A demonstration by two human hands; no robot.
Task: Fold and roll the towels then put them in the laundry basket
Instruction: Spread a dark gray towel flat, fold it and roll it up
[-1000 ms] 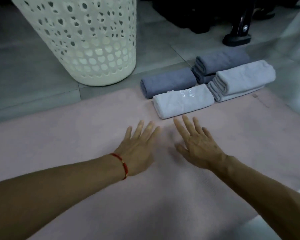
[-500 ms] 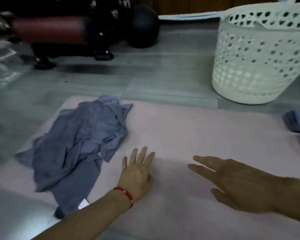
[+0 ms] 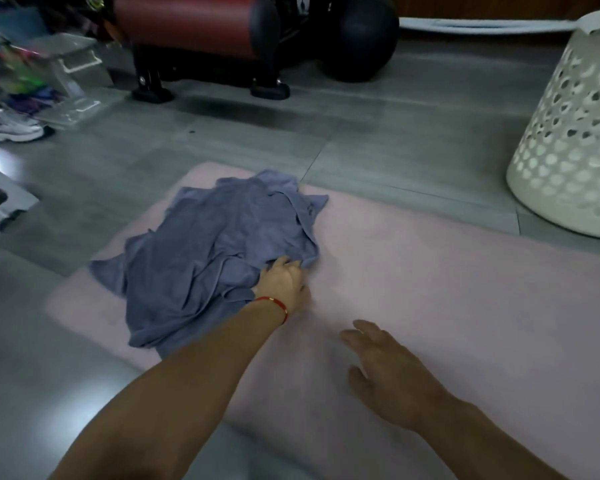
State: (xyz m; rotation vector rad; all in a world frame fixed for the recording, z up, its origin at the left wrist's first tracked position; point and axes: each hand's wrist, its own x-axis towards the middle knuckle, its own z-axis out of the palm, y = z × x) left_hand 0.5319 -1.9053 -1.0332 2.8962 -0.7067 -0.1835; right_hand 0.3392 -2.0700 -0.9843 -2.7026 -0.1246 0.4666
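On a pale pink mat (image 3: 430, 289), our outstretched left hand (image 3: 284, 282) grips a crumpled blue towel (image 3: 215, 251); our right hand (image 3: 392, 372) hovers, fingers loosely spread.

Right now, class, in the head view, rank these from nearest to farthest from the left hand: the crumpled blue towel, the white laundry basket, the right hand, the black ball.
1. Crumpled blue towel: under the left hand, which grips its near edge.
2. Right hand: nearer the camera, to the right, over the pink mat.
3. White laundry basket: far right, on the floor.
4. Black ball: top, by the back wall.
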